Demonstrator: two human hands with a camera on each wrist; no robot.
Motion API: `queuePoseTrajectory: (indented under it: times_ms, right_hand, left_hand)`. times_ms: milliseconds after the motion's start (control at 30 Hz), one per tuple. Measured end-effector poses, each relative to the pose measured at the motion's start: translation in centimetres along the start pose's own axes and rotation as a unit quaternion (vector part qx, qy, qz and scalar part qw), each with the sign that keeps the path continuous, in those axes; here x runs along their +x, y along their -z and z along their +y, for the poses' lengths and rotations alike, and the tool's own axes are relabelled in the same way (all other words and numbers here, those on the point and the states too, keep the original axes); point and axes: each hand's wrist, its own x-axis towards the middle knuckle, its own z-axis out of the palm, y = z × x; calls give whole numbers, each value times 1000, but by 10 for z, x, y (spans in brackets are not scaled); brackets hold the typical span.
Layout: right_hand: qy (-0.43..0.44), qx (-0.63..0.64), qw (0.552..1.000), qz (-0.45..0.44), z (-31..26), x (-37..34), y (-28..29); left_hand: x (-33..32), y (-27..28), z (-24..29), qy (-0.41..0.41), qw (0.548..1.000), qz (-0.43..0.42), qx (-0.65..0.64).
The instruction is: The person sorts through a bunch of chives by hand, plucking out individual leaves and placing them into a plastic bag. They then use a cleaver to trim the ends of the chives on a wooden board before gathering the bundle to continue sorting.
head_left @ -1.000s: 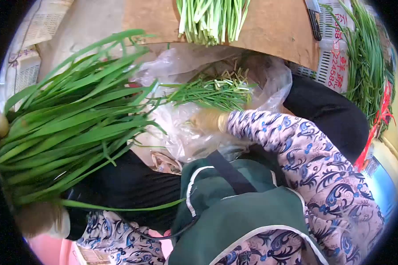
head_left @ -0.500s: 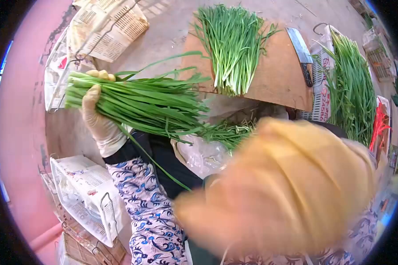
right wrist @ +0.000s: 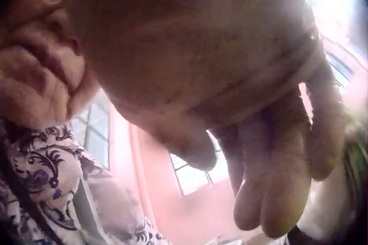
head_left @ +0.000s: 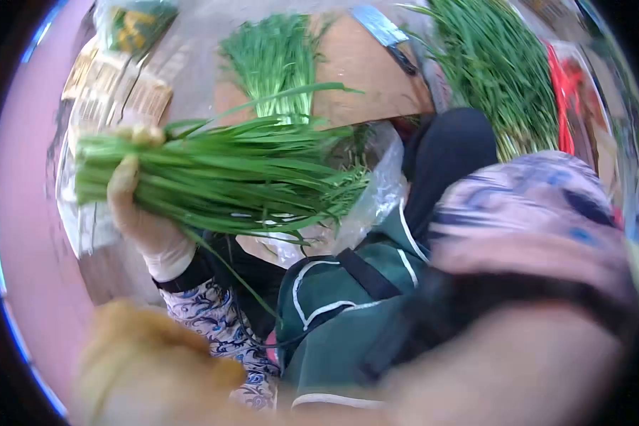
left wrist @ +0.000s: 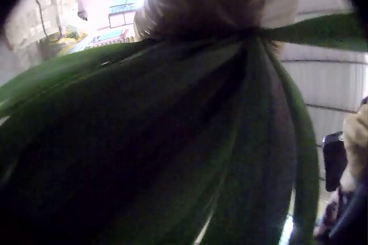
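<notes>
In the head view a thick bundle of long green leaves (head_left: 227,177) lies sideways, gripped near its pale stem end by my gloved left hand (head_left: 145,220). Dark leaves (left wrist: 144,141) fan out below the left hand (left wrist: 213,4) in the left wrist view. Blurred and close to the head camera, my gloved right hand (head_left: 156,355) is below the left forearm, apart from the bundle. The right wrist view shows that right hand (right wrist: 230,84) with its fingers extended and slightly bent, holding nothing visible.
A board (head_left: 362,78) at the top bears a trimmed green bunch (head_left: 280,64) and a knife (head_left: 383,35). More long greens (head_left: 500,71) and red ties (head_left: 561,99) are at the right. Clear plastic (head_left: 376,199) with cuttings lies before the lap; white crates (head_left: 121,92) stand upper left.
My left hand has come up from the lower left with the bundle, its stems now pointing left. My right hand has moved from the plastic across to the lower left. The head view has shifted.
</notes>
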Motion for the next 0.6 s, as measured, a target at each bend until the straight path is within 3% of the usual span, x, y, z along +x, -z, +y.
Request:
queuePoseTrajectory:
  times_ms: [33,100,167,200,267,333,367,433,467,500,533,600]
  right_hand:
    - [-13,40,999,-11,4,-5,3]
    - [-78,161,984,-15,15,-15,4]
    - [-121,365,923,10,50,-21,-2]
    - [-97,491,866,20,79,-19,-10]
    - [61,635,769,46,132,-12,-34]
    - [139,652,740,87,139,-6,-38]
    - [180,661,721,104,141,-3,-39]
    - [216,669,697,141,142,2,-40]
    - [234,673,683,158,135,2,-36]
    - [222,647,697,216,122,-2,-37]
    - [204,617,709,273,102,-7,-36]
    - [225,629,685,293,104,-12,-36]
  left_hand:
    - [-3,-2,5,46,998,29,-15]
    - [5,0,11,-54,994,-8,94]
    - [2,-9,20,-103,985,-34,134]
    - [-2,-17,24,-110,981,-48,155]
    - [-9,-35,25,-128,973,-76,177]
    - [-13,-43,24,-189,928,-159,278]
    - [-9,-48,25,-267,861,-248,355]
    - [-12,-58,25,-303,807,-321,392]
    - [-22,-65,27,-267,836,-315,360]
    - [-27,-71,34,-195,877,-318,304]
    - [-31,-75,36,-181,878,-330,296]
    - [-36,-76,44,-192,822,-381,378]
